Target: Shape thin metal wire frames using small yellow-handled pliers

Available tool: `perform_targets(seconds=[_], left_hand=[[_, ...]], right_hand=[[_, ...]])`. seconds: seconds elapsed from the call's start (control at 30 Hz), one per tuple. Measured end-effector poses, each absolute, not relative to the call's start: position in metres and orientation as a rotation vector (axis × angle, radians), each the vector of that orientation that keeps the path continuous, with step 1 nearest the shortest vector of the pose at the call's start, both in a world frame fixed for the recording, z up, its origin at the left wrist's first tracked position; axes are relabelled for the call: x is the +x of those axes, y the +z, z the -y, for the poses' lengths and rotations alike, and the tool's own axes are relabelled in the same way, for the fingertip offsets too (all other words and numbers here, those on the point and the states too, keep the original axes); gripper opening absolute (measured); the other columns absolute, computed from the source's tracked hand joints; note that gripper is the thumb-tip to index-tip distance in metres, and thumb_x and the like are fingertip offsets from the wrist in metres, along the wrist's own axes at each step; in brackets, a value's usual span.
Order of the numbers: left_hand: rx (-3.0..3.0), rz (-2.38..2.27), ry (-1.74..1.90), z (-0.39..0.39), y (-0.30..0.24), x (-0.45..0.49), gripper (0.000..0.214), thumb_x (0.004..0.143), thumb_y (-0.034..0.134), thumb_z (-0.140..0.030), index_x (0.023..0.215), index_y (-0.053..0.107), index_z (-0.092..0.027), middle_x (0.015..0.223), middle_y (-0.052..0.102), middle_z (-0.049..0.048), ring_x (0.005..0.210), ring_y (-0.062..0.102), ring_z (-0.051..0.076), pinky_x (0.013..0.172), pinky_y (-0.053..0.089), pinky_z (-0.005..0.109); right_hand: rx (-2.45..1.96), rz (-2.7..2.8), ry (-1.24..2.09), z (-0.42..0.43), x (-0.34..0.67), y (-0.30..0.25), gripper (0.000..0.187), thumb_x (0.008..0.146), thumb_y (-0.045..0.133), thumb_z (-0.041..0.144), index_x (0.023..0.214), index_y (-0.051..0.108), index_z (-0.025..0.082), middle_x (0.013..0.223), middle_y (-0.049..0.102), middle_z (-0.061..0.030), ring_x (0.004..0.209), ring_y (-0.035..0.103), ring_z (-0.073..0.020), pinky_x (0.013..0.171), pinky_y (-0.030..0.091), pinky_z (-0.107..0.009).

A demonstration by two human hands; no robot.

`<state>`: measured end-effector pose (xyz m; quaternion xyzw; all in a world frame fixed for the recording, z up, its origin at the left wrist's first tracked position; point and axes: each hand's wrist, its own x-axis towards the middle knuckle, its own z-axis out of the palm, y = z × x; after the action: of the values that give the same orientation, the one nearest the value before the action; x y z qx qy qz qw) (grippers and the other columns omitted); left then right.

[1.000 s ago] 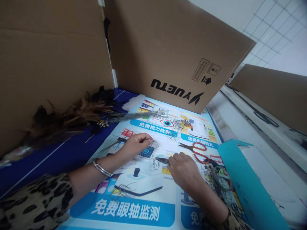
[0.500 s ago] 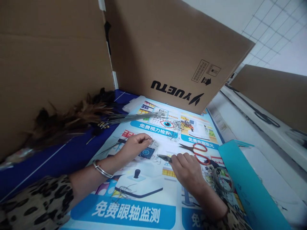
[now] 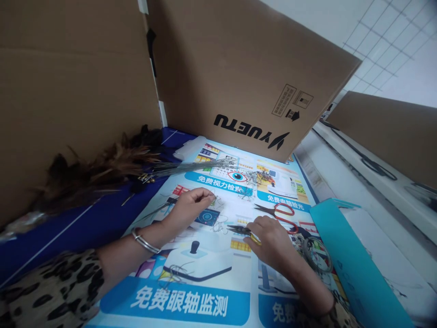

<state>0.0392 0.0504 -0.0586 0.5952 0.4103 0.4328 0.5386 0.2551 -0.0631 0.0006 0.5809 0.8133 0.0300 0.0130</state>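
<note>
We cannot trace the thin silvery wire (image 3: 218, 199) at the bare left hand (image 3: 191, 206); the bare right hand (image 3: 273, 238) partly hides the yellow-handled, dark-metal pliers (image 3: 240, 230).

can count one left hand (image 3: 191, 208) and one right hand (image 3: 273, 240), two spotted sleeves (image 3: 51, 291), one pair of pliers (image 3: 241, 230), one pair of red-handled scissors (image 3: 273, 212), one teal box (image 3: 358, 264), one wire bundle (image 3: 194, 167) and three cardboard panels (image 3: 246, 68). cannot number the feathers (image 3: 112, 159) or the loose wire scraps (image 3: 252, 177), too tangled and blurred.
</note>
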Motion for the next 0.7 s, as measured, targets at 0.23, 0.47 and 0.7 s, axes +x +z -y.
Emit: perform_targets(seconds=[0.23, 0.47, 0.7], left_hand=[[1.459, -0.974, 0.987, -0.05, -0.058, 0.038, 0.019, 0.076, 0.055, -0.036, 0.076, 0.059, -0.017, 0.07, 0.053, -0.0018, 0.063, 0.045, 0.011, 0.057, 0.035, 0.021], [1.476, -0.964, 0.964, -0.049, -0.055, 0.038, 0.02, 0.076, 0.055, -0.036, 0.074, 0.058, -0.017, 0.069, 0.054, -0.0018, 0.061, 0.046, 0.011, 0.056, 0.035, 0.021], [1.454, -0.956, 0.95, -0.049, -0.056, 0.038, 0.021, 0.075, 0.055, -0.037, 0.075, 0.059, -0.016, 0.07, 0.055, -0.0013, 0.061, 0.046, 0.011, 0.054, 0.034, 0.021]], right_hand=[[1.676, -2.505, 0.174, 0.067, 0.247, 0.004, 0.014, 0.085, 0.048, 0.029, 0.083, 0.057, 0.018, 0.081, 0.055, -0.0058, 0.08, 0.047, -0.0188, 0.067, 0.03, -0.03], [1.633, -2.457, 0.148, 0.068, 0.246, 0.0, 0.014, 0.086, 0.045, 0.022, 0.079, 0.057, 0.017, 0.077, 0.057, -0.0057, 0.076, 0.049, -0.0181, 0.063, 0.031, -0.029], [1.85, -2.223, -0.034, 0.082, 0.242, 0.013, 0.024, 0.084, 0.045, 0.04, 0.082, 0.06, 0.02, 0.079, 0.061, -0.0043, 0.071, 0.057, -0.0181, 0.057, 0.032, -0.026]])
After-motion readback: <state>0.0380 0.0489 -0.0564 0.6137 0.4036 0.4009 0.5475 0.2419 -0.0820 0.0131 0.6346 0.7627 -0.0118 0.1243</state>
